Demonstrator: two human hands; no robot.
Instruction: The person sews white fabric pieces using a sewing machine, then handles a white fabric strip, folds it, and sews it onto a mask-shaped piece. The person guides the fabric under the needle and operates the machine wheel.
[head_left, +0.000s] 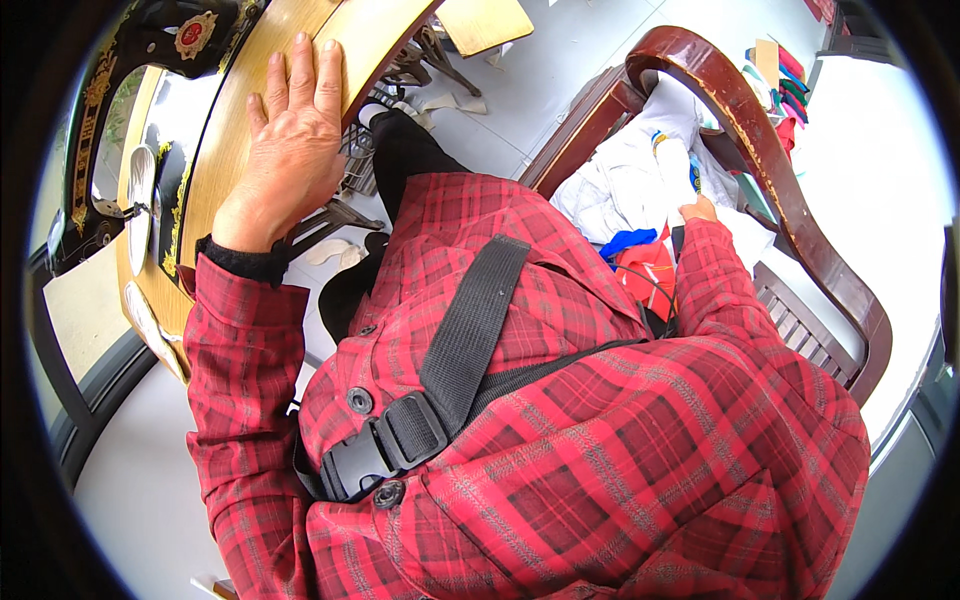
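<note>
My left hand (296, 139) rests palm down on the wooden top of a sewing table (225, 127), fingers spread a little and holding nothing. Beside it stands a black sewing machine (94, 112) with gold decoration. A white sole-shaped cloth piece (141, 210) lies by the machine's needle area, and a second sole-shaped piece (154, 330) sits at the table's near edge. On my other side, my right hand (699, 208) reaches into a heap of white cloth (615, 176) on a wooden chair. Its fingers close on a white cloth piece (673, 161); their tips are partly hidden.
The chair's curved brown armrest (739, 97) arches around my right arm. Red cloth (649, 274) and blue cloth (628, 241) lie against my side. A wooden stool (484, 26), cloth scraps (450, 103) on the floor, and a stack of coloured fabrics (791, 94) are farther off.
</note>
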